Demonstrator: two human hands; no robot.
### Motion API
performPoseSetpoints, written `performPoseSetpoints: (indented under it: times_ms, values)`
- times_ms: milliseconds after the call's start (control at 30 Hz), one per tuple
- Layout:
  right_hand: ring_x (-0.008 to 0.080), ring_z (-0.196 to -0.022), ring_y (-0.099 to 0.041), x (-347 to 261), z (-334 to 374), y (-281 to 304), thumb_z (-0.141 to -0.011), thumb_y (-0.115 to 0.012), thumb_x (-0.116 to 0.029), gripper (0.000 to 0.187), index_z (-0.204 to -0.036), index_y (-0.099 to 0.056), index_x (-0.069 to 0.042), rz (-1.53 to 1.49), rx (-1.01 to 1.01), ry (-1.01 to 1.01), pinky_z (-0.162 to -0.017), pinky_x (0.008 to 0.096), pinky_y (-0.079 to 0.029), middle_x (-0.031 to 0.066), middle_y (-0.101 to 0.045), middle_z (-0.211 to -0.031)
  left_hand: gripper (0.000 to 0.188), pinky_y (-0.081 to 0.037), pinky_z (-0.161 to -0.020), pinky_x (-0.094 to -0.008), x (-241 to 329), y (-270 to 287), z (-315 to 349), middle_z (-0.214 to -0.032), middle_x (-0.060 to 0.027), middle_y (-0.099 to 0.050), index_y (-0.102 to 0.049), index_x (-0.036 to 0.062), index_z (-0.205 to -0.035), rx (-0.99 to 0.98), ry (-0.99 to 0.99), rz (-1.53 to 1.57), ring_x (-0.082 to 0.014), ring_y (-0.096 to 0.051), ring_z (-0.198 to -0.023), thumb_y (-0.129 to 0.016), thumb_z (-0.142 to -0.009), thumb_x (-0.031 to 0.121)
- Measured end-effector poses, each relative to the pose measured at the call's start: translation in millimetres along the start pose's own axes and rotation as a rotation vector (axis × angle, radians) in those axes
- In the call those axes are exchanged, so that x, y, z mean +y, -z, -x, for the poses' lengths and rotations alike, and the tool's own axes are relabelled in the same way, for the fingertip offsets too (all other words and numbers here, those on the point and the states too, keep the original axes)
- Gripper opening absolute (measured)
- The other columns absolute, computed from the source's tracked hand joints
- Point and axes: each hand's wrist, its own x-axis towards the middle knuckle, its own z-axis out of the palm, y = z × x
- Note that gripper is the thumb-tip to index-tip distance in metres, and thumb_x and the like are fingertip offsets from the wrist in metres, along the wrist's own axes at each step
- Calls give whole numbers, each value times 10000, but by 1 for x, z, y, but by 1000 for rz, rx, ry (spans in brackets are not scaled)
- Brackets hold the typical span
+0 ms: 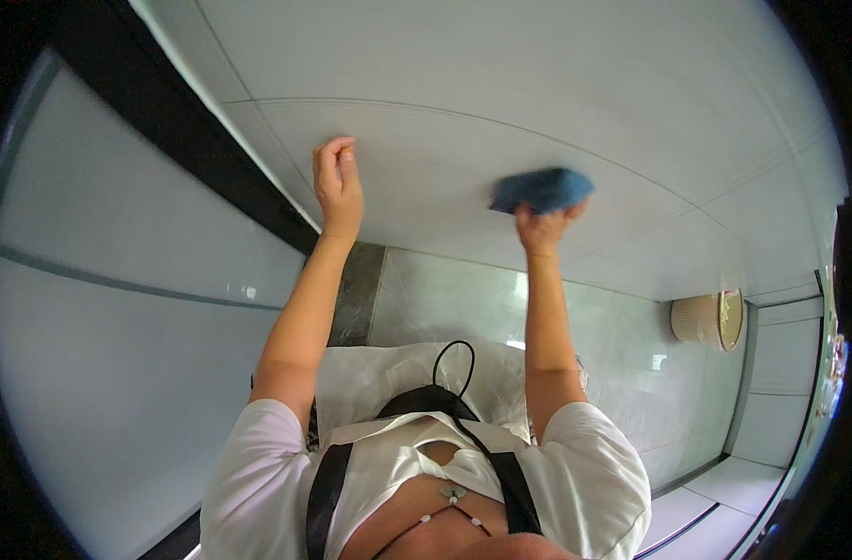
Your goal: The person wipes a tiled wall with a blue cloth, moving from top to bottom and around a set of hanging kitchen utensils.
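My right hand [544, 227] presses a blue cloth [538, 190] against the pale tiled wall [426, 159]. The cloth and the fingers over it are smeared by motion, and its outer edge looks darker. Further left, my left hand [338, 191] is raised close to the same wall, beside the dark door frame. Its fingers are curled in with the thumb against them, and no object shows in it. I cannot tell whether its knuckles touch the tiles.
At the left stand frosted panels [118, 196] in a black frame [179, 112]. A ribbed beige bin [701, 320] is on the grey tiled floor [622, 341] at the right, near the wall's foot. White cabinet-like panels [782, 359] line the far right.
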Motion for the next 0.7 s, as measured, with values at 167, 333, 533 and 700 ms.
performPoseSetpoints:
  times_ms: [167,333,533,700]
  values:
    - [402,-1256,-335,-5,12,-10,-712,-582,-256,370,-1068,-589,-155,-43,7,-156,-1021,671,-86,116,-501,-1248,164,-437,-790,-304,-30,11,19,-963,-82,-548,-560,23,-1015,4,82,26,-192,-537,-882,-446,-914,85]
    - [510,-1270,-211,-83,-17,-59,-578,-725,-329,430,-989,-609,-289,-61,24,-39,-988,697,-134,130,-502,-1088,188,-435,-834,-298,-62,29,31,-992,-80,-567,-560,27,-1049,61,191,-16,-185,-553,-928,-431,-936,104]
    - [272,-1117,-399,-203,-27,-114,-679,-584,-205,91,-746,-589,-144,-202,-158,163,-906,485,-296,29,-511,-926,207,-442,-857,-295,-85,59,38,-994,-73,-580,-557,13,-1050,148,241,-14,-151,-553,-934,-418,-961,137]
    - [177,-1214,-385,-244,10,-153,-749,-555,-240,143,-854,-613,-164,-239,-236,288,-970,395,-280,-20,-536,-1104,176,-449,-823,-278,-88,54,51,-964,-80,-579,-564,1,-1001,172,270,18,-160,-557,-885,-433,-943,103]
